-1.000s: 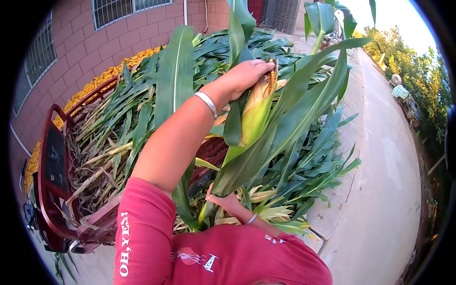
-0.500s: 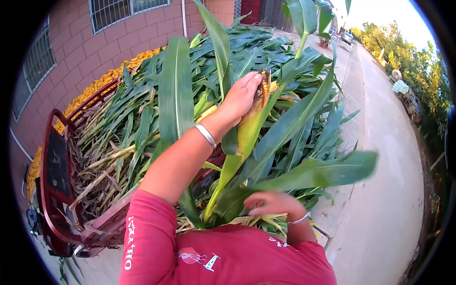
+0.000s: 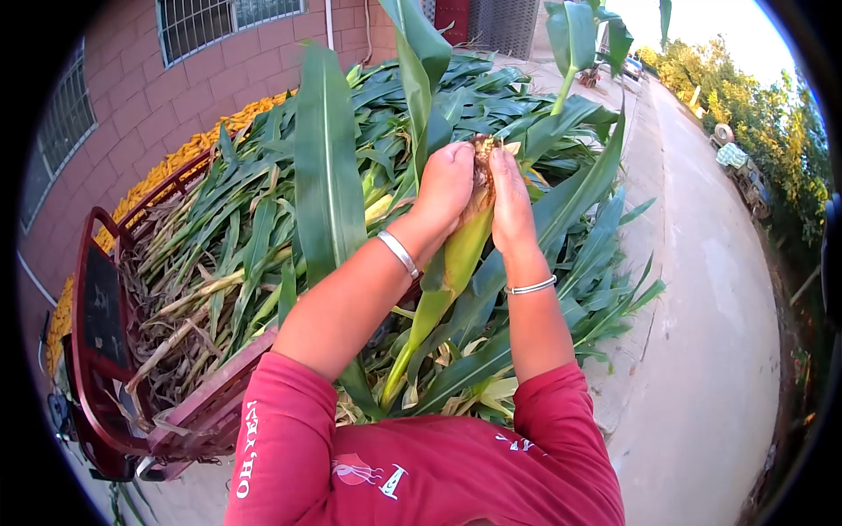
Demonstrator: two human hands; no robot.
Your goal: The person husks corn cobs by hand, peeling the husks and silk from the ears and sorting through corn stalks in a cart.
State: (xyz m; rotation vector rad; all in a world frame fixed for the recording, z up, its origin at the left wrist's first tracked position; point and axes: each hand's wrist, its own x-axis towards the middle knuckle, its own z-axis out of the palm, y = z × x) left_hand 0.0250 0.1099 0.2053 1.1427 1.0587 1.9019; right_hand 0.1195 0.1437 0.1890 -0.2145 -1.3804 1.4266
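Holding a corn ear (image 3: pixel 480 197) between both hands, close to its tip, in front of the chest and over the leafy pile. Closing left hand (image 3: pixel 445 186) on the ear's left side, thumb up near the tip, most fingers hidden; laying right hand (image 3: pixel 512 200) along the right side, fairly straight, pointing up. Leaving only a narrow gap, filled by ear; can't tell exact finger grip behind. Showing browned, ragged material at tip, with yellow-green husk (image 3: pixel 463 254) below the hands, tapering down toward a pale green stem (image 3: pixel 399 373). Wearing silver bracelets on both wrists. Standing beside a red cart (image 3: pixel 206 408) loaded with green corn stalks (image 3: pixel 254 210), dry brown leaves (image 3: pixel 171 337) toward the near end. Seeing yellow cobs (image 3: pixel 180 159) heaped behind, along a brick wall (image 3: pixel 132 74); concrete road (image 3: pixel 715 307) off to the right.
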